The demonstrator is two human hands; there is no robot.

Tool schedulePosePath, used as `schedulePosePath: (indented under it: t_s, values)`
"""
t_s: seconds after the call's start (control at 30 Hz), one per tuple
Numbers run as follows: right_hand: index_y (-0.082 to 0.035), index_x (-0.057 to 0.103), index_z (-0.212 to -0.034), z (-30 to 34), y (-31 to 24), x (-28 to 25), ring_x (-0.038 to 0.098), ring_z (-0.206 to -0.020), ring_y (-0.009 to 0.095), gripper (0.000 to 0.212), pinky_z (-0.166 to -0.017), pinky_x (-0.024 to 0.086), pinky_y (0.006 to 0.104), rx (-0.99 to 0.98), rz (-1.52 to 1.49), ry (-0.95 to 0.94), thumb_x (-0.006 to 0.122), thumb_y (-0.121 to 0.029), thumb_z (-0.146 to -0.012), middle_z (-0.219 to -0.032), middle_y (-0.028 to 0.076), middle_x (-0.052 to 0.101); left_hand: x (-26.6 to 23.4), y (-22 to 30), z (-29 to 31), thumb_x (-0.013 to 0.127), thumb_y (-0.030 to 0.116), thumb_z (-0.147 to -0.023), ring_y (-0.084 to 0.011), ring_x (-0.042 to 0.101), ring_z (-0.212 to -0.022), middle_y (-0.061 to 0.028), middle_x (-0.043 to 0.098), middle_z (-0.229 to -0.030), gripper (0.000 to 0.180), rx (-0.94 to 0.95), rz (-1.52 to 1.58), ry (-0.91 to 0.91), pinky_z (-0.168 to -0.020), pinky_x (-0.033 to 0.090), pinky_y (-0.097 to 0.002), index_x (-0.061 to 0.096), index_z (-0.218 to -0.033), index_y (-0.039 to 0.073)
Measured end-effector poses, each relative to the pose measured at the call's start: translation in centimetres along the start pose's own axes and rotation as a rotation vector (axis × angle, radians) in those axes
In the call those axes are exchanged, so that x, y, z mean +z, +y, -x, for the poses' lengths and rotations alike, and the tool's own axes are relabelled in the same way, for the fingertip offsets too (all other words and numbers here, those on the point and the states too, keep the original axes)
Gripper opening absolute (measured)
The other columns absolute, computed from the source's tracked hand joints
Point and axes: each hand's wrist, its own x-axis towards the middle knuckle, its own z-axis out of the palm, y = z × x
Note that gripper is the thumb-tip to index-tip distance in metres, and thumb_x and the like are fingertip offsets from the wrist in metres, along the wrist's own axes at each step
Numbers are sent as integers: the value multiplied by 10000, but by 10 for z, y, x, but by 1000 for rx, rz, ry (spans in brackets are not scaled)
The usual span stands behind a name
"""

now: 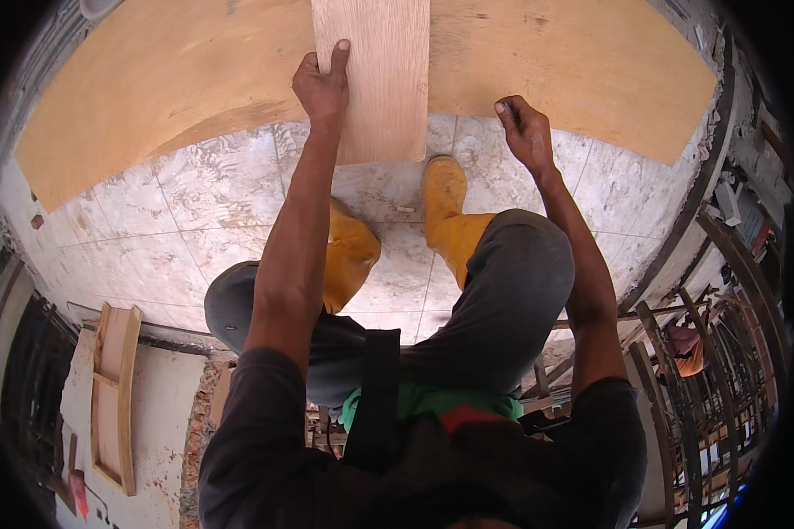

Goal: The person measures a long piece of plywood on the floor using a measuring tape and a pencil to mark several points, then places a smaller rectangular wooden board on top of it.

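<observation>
A narrow, pale wooden board (pixel 385 93) lies across a large tan plywood sheet (pixel 194 75), its near end jutting past the sheet's near edge. My left hand (pixel 323 93) grips the board's left edge, thumb on top and the other fingers mostly hidden. To the right of the board, near the plywood's near edge, is my right hand (pixel 528 137). Its fingers are closed in a pinch around something small and dark that I cannot make out.
Dusty, smeared tiles (pixel 212 189) cover the floor, where my yellow boots (pixel 444 187) stand. A shallow wooden frame (pixel 119 397) is at lower left beside a broken brick edge (pixel 198 423). Dark curved bars (pixel 670 379) and debris crowd the right side.
</observation>
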Motion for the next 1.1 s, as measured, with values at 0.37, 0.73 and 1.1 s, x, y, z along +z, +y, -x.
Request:
schedulePosePath:
  t_s: [0.37,0.73,1.1]
  values:
    - [-18,677,-879,28,54,136,632,-575,281,230,-557,486,395,-73,-206,50,720,-242,-907,-677,152,654,11,-37,-31,815,355,-788,-333,543,-1164,-185,504,-1296,761,585,-680,225,-967,473,-448,488,-1384,12]
    - [16,717,-1016,12,33,176,700,-833,239,406,-757,531,376,-105,-456,-214,718,-375,-905,-888,185,730,22,-54,-18,828,218,-775,-353,527,-1177,-170,535,-1218,649,488,-641,207,-991,449,-430,553,-1322,1]
    - [-8,572,-1054,24,31,176,668,-781,214,250,-732,494,367,-11,-590,-290,546,-255,-1025,-827,127,712,22,-52,-10,873,213,-725,-316,604,-986,-174,586,-1077,676,468,-613,181,-889,497,-408,585,-1287,-28]
